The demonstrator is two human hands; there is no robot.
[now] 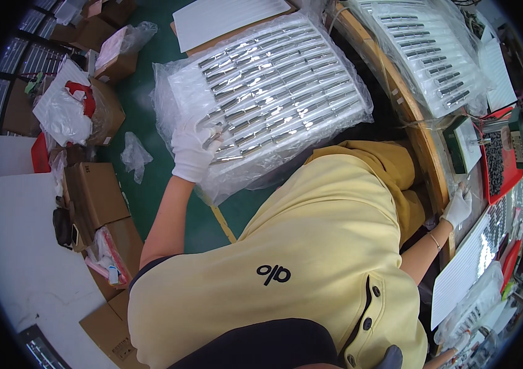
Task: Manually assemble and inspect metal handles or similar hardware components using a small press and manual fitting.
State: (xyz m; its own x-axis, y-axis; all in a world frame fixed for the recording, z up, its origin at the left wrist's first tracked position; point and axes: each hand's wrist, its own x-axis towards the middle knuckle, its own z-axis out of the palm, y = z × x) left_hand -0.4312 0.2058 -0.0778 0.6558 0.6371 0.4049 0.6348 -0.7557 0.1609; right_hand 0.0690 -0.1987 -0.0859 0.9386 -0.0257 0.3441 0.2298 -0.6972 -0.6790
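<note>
My left hand [194,149], in a white glove, is at the near-left corner of a wide tray [191,92] wrapped in clear plastic. Rows of shiny metal tubes [286,77] lie in the tray. The fingers are curled at the ends of the nearest tubes; what they pinch is too small to make out. On the right, my other gloved hand, the right hand [457,208], is over the edge of the workbench [424,132], near a green-and-white fixture [463,144]. Its fingertips are drawn together, and anything between them is hidden.
A red bin [511,187] of small dark parts stands on the bench beside a white corrugated sheet [458,277]. A second tray of tubes [427,55] lies farther up the bench. Cardboard boxes [98,194] line the left side. Another person's hand [458,343] shows at lower right.
</note>
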